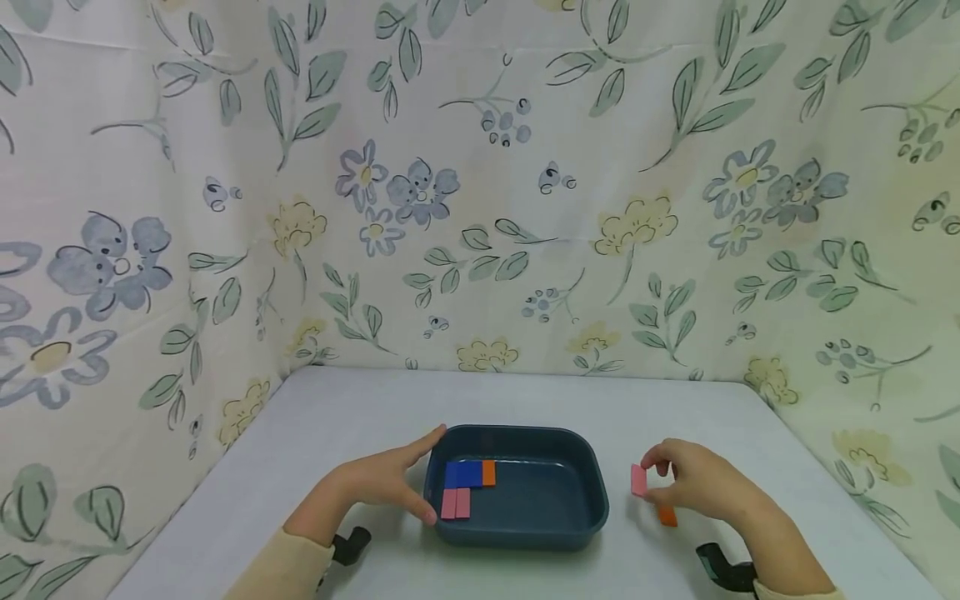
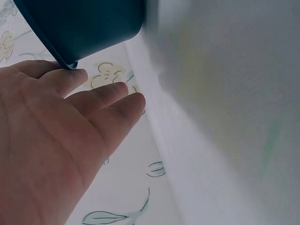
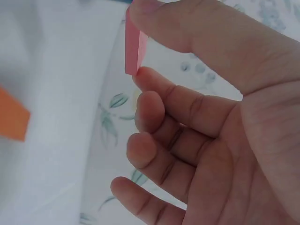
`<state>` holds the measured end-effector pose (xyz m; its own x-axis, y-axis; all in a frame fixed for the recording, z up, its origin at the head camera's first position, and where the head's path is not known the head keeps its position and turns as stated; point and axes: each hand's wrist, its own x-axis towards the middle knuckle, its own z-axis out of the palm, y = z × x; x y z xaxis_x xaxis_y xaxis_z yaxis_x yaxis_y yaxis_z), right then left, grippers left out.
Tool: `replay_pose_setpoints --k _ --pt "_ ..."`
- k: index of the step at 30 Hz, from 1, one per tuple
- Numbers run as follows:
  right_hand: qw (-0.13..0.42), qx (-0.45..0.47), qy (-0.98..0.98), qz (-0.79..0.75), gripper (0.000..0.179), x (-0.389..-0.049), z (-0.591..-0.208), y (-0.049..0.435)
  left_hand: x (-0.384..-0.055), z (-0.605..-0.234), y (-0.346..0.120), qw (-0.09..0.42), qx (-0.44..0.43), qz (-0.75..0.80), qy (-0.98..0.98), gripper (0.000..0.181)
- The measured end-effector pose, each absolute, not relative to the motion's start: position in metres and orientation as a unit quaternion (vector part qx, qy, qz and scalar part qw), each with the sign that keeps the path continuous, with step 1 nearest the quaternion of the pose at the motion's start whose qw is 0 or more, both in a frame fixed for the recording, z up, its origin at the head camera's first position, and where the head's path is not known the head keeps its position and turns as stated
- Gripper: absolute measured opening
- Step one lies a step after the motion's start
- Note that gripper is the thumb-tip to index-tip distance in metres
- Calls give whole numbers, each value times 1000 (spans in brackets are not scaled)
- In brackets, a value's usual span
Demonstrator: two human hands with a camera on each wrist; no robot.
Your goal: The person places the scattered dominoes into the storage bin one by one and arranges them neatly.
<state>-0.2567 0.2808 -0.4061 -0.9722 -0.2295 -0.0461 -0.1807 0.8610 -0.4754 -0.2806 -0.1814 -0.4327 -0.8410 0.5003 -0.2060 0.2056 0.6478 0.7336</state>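
Note:
My right hand (image 1: 701, 481) pinches a small flat pink block (image 1: 638, 481) between thumb and index finger, to the right of the tray. In the right wrist view the same pink block (image 3: 133, 47) is seen edge-on, the other fingers loosely bent. An orange block (image 1: 667, 516) lies on the table just below that hand. My left hand (image 1: 375, 481) rests against the left side of the dark blue tray (image 1: 525, 535), thumb and fingers spread along its rim. Inside, at the tray's left, blue blocks (image 1: 463, 474) and an orange block (image 1: 489, 472) form a row above two pink blocks (image 1: 456, 503).
The white table (image 1: 390, 400) is bordered by a floral curtain (image 1: 480, 292) at the back and sides. A black strap-like piece (image 1: 351, 547) sits by the left wrist, and another black piece (image 1: 723, 569) by the right wrist.

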Motion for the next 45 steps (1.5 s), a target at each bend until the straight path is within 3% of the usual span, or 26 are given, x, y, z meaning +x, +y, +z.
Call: replay_pose_setpoints --k 10,22,38,45 --pt "58 -165 953 -247 36 -241 -380 224 -281 -436 -179 214 203 384 875 127" --pt "86 -241 940 -224 32 -257 -364 135 -282 -435 -178 207 229 375 874 126" --pt "65 -296 941 -151 31 -265 -415 89 -282 -429 -180 206 238 378 871 127" --pt "31 -312 942 -123 31 -266 -429 79 -281 -429 -182 206 241 380 869 127"
